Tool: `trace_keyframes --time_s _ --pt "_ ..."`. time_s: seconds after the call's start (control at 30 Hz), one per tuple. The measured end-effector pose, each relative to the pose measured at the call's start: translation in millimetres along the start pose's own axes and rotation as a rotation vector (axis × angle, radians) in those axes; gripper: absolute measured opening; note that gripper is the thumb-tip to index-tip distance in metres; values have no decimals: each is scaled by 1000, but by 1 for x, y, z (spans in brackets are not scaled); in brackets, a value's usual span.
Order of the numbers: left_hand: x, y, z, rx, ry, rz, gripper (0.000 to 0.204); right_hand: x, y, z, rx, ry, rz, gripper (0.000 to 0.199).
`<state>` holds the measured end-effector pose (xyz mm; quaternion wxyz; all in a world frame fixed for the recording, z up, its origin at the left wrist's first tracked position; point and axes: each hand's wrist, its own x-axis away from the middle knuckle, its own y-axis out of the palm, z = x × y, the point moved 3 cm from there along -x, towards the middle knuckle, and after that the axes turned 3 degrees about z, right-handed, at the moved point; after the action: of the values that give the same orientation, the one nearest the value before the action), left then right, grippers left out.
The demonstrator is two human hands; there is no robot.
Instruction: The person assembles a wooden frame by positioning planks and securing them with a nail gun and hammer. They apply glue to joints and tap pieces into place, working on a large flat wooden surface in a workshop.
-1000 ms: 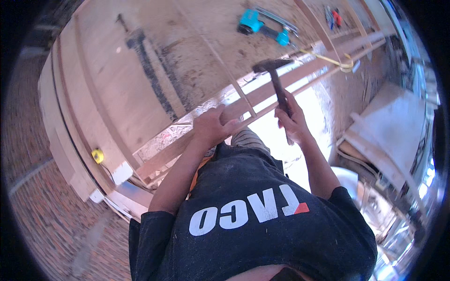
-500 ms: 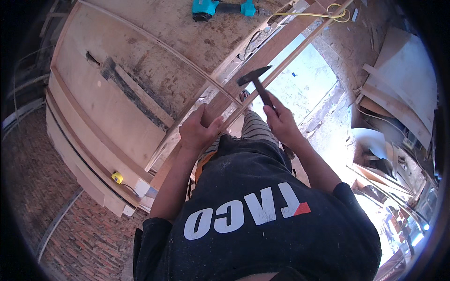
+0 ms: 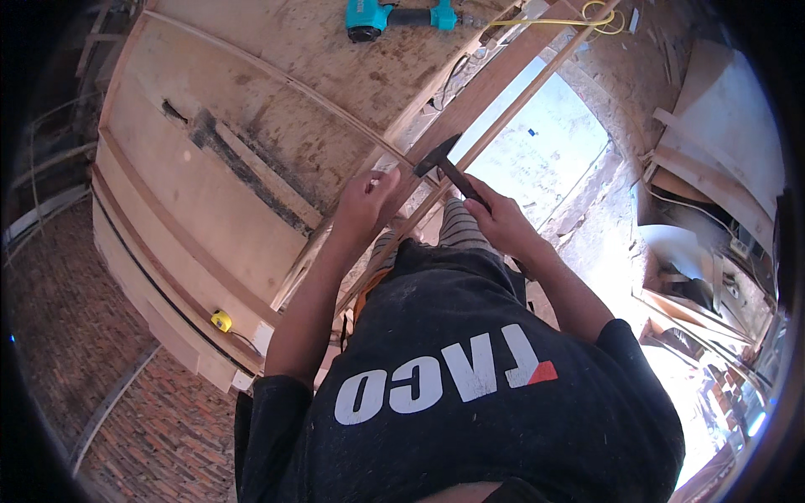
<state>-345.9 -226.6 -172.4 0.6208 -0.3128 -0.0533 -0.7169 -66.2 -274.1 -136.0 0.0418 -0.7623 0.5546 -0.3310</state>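
My right hand [image 3: 501, 221] is wrapped round the handle of a hammer [image 3: 462, 184], whose dark, pointed head lies over the crossing of a thin wooden strip [image 3: 323, 96] and a wooden frame rail [image 3: 511, 113]. Just left of the hammer head is my left hand [image 3: 366, 201], its fingers curled together near the strip's end. Whatever those fingers may hold is too small to tell. Behind both hands runs a wide brown wooden board [image 3: 478, 96], slanting up to the right.
A large plywood panel [image 3: 226, 210] fills the left side, with a teal nail gun [image 3: 401, 15] at its far edge and a yellow hose [image 3: 553, 23] beside it. A yellow tape measure [image 3: 221, 321] rests near the panel's edge. Sheet offcuts [image 3: 721, 151] lean at right.
The hammer has come left and down, so its head is now at the joint. My left hand has lifted off the board and moved toward the strip's end, fingers curled in.
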Motion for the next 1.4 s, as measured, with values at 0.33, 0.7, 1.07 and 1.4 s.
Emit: trace_keyframes --time_s 0.33,0.7,1.07,1.4 --pt "-45 22 0 1 -92 -44 36 6 3 -5 8 44 9 54" --pt "-44 22 12 102 -159 -29 26 2 -5 2 -22 -106 113 51" --pt "-42 18 10 34 -149 -59 28 4 -1 -8 34 -50 31 50" --pt "-44 16 2 80 -116 -104 29 3 -1 -14 29 -53 28 51"
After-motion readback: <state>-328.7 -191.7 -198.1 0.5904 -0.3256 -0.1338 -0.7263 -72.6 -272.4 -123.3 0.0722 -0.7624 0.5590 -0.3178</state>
